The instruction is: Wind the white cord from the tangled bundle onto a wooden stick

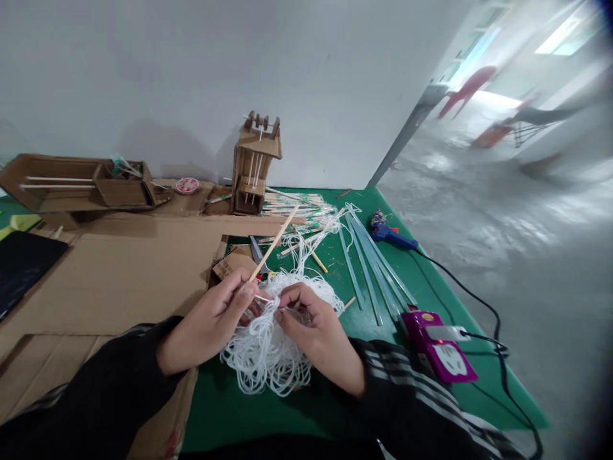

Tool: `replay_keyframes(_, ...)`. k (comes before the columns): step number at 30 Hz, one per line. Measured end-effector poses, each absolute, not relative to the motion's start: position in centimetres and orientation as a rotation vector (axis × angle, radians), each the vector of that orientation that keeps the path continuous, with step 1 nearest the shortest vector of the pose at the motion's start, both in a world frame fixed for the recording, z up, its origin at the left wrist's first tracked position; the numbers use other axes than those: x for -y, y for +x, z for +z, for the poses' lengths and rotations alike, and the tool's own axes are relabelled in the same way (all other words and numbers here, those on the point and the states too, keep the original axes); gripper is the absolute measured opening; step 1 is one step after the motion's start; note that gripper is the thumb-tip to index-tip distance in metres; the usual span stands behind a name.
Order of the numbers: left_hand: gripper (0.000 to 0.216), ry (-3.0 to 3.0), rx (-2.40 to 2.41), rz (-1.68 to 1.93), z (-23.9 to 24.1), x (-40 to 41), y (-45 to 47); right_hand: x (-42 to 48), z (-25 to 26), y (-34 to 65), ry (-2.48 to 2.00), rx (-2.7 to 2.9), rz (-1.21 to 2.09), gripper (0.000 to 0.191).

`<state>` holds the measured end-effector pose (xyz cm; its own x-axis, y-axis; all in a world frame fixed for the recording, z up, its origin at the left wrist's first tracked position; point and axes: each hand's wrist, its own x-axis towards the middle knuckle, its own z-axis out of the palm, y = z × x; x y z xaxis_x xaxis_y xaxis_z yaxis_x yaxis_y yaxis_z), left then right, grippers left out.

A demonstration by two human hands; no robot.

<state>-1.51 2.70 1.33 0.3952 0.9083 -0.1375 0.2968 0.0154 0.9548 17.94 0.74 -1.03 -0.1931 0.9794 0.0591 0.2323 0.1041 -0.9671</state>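
Observation:
Pinched in my left hand (218, 319) is a thin wooden stick (275, 243), which slants up and to the right. A white strand runs from the stick's lower end toward my right hand (311, 326), whose thumb and fingers are closed on the white string. Beneath both hands spreads a loose, tangled heap of white string (268, 364). Part of a pair of scissors (256, 249), or a similar grey blade, shows behind the stick. A yellow pencil-like rod (318, 260) lies just beyond the heap.
Clear glue sticks (371, 262) and a blue glue gun (393, 235) lie to the right, its cord trailing past a purple power strip (438, 345). Wrapped chopsticks (306, 207) are piled behind. Cardboard models (249, 166) stand against the wall, and cardboard sheets (143, 275) cover the left.

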Motion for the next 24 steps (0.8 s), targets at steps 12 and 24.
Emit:
replay_keyframes(12,0.028,1.719,-1.224,0.661,1.4,-2.1,-0.9,-0.7,-1.2,17.8,-1.201,1.468,1.033,0.001)
replay_keyframes(24,0.036,1.361,-1.199,0.745,0.0,-1.8,-0.1,-0.3,-1.2,17.6,-1.224,1.588,0.951,0.017)
